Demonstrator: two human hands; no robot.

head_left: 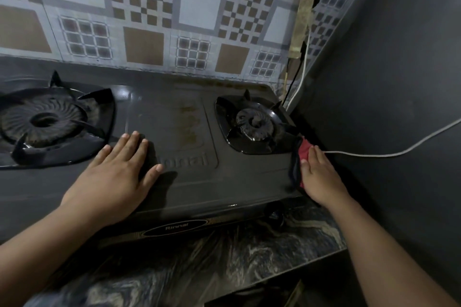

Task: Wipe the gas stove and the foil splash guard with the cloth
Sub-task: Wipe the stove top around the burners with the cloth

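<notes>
A dark two-burner gas stove (174,107) fills the middle of the view, with brown stains on its centre panel. My left hand (117,172) lies flat on the stove top between the burners, fingers straight. My right hand (319,177) presses a red and dark cloth (300,154) against the stove's right edge, beside the right burner (257,123). The left burner (42,119) sits at the far left. The patterned foil splash guard (174,20) covers the wall behind the stove.
A dark grey side wall (386,82) stands close on the right. A white cable (389,153) runs across it, and cords hang in the corner (300,70). The stove sits on a marbled counter (199,257) whose front edge is near me.
</notes>
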